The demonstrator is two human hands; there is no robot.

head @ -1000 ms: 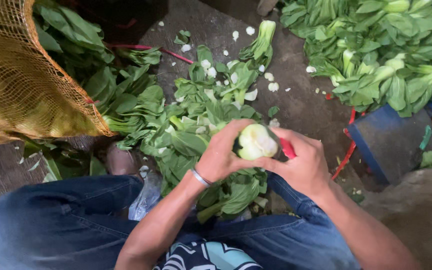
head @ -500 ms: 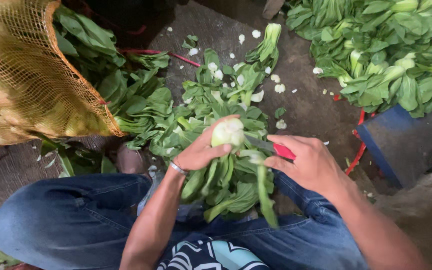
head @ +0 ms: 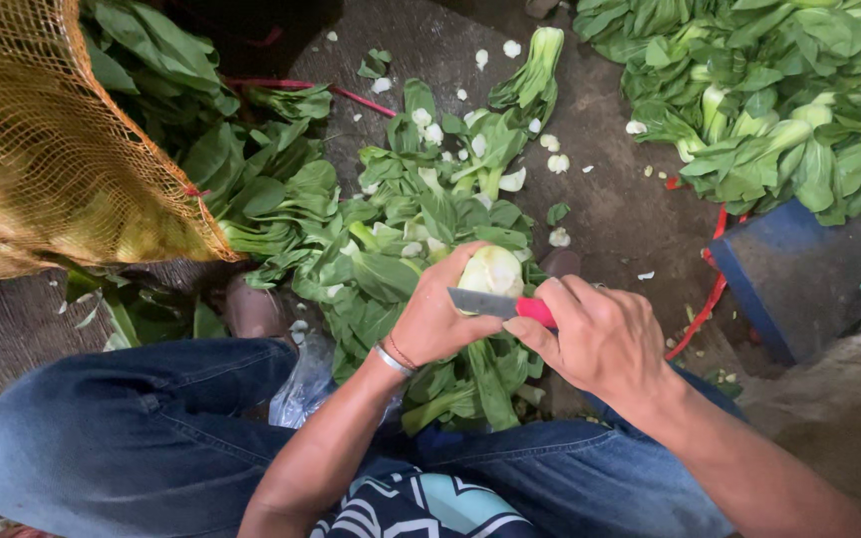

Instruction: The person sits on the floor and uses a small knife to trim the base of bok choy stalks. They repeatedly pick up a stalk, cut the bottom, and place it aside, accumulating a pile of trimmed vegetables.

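Between my two hands, at the middle of the view, I see a head of bok choy (head: pixel 491 271) with its pale cut base turned up toward the camera. My left hand (head: pixel 437 321) is clenched around it, fingers wrapped over the stalks and thumb pressed near the base, so the leaves hang down below the fist. My right hand (head: pixel 600 337) is closed tight on the red handle of a knife (head: pixel 498 305); only a short bit of red shows past my fingers. Its grey blade lies flat across the pale base, touching it just under the cut face. A thin bracelet (head: pixel 392 360) circles my left wrist.

Under both hands I see a loose heap of trimmed green leaves (head: pixel 391 259) spread over the dark ground (head: pixel 610 199), with small pale cut-off pieces (head: pixel 555 161) scattered beyond it. My knees in blue jeans (head: pixel 102 428) frame the bottom of the view, and a crumpled bit of clear plastic (head: pixel 301 384) sits beside the left leg. At upper left a yellow net sack (head: pixel 42 159) bulges, resting against more greens. At upper right lies a second, bigger pile of bok choy (head: pixel 779 100), well apart from my hands. Below that pile sits a blue box-like block (head: pixel 799 274), and a red cord (head: pixel 705 294) curves along its near side.
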